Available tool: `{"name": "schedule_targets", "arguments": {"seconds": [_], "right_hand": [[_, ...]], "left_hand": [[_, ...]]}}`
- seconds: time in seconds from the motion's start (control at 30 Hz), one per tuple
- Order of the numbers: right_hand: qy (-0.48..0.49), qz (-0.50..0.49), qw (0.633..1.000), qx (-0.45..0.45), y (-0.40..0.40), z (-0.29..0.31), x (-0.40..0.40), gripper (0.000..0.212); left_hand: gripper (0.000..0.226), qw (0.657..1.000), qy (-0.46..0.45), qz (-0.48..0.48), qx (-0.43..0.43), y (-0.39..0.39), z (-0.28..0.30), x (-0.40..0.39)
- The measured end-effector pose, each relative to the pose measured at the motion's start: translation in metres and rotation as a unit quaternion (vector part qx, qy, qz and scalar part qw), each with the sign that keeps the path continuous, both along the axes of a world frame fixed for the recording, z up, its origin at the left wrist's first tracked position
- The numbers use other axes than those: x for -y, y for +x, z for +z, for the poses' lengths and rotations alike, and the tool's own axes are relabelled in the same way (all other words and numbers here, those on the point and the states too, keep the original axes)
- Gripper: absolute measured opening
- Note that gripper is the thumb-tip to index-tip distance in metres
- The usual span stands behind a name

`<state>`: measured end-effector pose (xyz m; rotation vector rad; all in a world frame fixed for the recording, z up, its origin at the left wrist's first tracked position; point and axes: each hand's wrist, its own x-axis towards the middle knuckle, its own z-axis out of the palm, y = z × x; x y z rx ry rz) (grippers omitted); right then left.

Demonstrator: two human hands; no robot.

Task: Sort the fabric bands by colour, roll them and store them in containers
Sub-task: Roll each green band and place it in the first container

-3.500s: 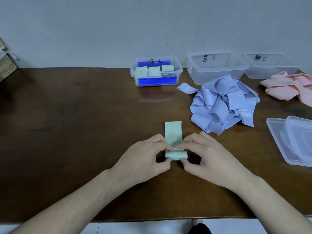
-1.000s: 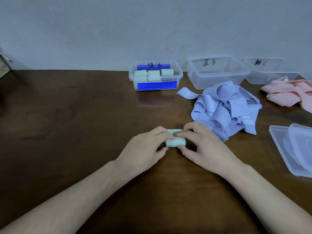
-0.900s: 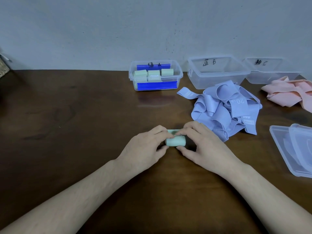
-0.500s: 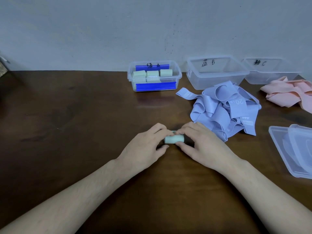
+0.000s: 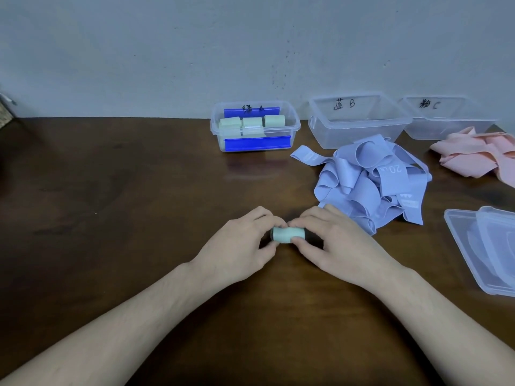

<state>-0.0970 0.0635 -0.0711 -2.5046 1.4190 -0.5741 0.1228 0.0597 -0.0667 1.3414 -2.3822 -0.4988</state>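
A pale green band (image 5: 288,235), wound into a tight roll, lies on the brown table (image 5: 125,204) in the middle. My left hand (image 5: 239,246) pinches its left end and my right hand (image 5: 334,246) pinches its right end, thumbs in front and fingers over the top. A clear container (image 5: 255,126) at the back holds several green rolls. A heap of loose lilac-blue bands (image 5: 370,182) lies just right of my right hand. Pink bands (image 5: 479,154) are piled at the far right.
Two clear containers stand at the back right, one marked B (image 5: 359,118), one marked C (image 5: 446,115). Clear lids (image 5: 487,249) are stacked at the right edge. A wall runs behind the table.
The flat tail of the green band has been wound in; the roll is now complete and sits slightly lower between my fingers than half a second ago.
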Motion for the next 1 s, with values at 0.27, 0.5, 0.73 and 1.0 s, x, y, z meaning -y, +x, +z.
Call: {"name": "schedule_targets", "arguments": {"seconds": [0.27, 0.5, 0.73, 1.0], "right_hand": [[-0.024, -0.028, 0.999, -0.033, 0.005, -0.005, -0.003, 0.029], [-0.04, -0.049, 0.997, -0.051, 0.006, 0.0, 0.005, 0.034], [-0.026, -0.034, 0.997, -0.068, 0.007, 0.003, 0.011, 0.047], [-0.028, -0.055, 0.998, -0.007, 0.008, 0.0, 0.014, 0.047]], "left_hand": [[0.029, 1.0, 0.01, 0.009, -0.009, 0.0, -0.003, 0.001], [0.043, 1.0, 0.0, 0.005, 0.019, 0.0, 0.0, 0.007], [0.035, 0.997, -0.066, 0.014, 0.036, -0.004, 0.002, 0.011], [0.04, 0.99, -0.116, 0.028, 0.075, -0.007, 0.003, 0.015]]}}
